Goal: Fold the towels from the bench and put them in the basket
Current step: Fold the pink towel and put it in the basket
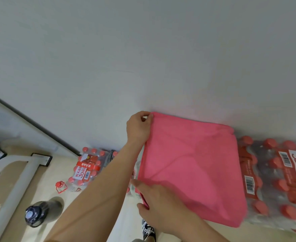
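White wall (143, 49) behind, pale floor (60, 172) below. Pink towel (192, 168) spread flat, far edge at wall, right edge overlapping shrink-wrapped bottle pack (274, 172). Left hand (137, 127) pinching far-left corner; right hand (158, 205) pinching near-left edge. Second bottle pack (87, 167) and dark bottle (39, 212) off left, floor showing between them.

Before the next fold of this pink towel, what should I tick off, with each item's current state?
1. Left hand pinches a corner of the pink towel: ok.
2. Right hand grips the next corner along the same edge: ok.
3. Towel spread out, no bunching: ok.
4. Basket in view: not ok.
5. Towel's far edge clear of the water bottle packs: cannot tell.
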`<control>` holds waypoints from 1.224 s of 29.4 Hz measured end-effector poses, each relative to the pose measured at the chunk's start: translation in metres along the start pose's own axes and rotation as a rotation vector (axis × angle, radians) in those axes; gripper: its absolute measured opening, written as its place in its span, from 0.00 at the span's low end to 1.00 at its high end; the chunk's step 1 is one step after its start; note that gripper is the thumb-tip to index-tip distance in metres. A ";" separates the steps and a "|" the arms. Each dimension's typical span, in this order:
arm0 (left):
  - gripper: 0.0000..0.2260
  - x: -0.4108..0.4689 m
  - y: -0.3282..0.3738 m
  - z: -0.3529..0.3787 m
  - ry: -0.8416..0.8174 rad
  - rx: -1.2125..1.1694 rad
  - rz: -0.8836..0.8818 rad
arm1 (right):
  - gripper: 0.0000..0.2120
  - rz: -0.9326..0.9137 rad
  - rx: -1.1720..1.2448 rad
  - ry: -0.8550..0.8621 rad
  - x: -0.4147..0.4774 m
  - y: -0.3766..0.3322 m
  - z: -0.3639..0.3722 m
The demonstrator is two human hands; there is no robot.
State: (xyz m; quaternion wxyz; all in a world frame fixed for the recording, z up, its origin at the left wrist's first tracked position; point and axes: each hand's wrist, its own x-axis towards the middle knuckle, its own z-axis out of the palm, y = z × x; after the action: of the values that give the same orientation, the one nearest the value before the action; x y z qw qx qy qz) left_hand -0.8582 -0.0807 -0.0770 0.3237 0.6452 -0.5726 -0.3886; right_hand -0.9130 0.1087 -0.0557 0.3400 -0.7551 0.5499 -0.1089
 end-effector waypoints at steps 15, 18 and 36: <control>0.08 -0.005 -0.005 -0.003 -0.058 -0.007 -0.170 | 0.22 0.823 -0.041 0.646 -0.028 0.152 -0.125; 0.06 -0.004 -0.002 -0.004 -0.100 -0.172 -0.239 | 0.22 0.916 0.133 0.620 -0.014 0.175 -0.139; 0.09 -0.019 0.015 -0.031 -0.295 -0.633 -0.121 | 0.11 0.414 0.603 0.885 -0.039 0.157 -0.163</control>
State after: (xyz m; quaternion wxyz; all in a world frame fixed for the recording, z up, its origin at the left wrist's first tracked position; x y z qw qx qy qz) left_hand -0.8399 -0.0650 -0.0463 0.3978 0.4828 -0.4250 -0.6543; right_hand -1.1345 0.0542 -0.0256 0.2922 -0.3837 0.7208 -0.4978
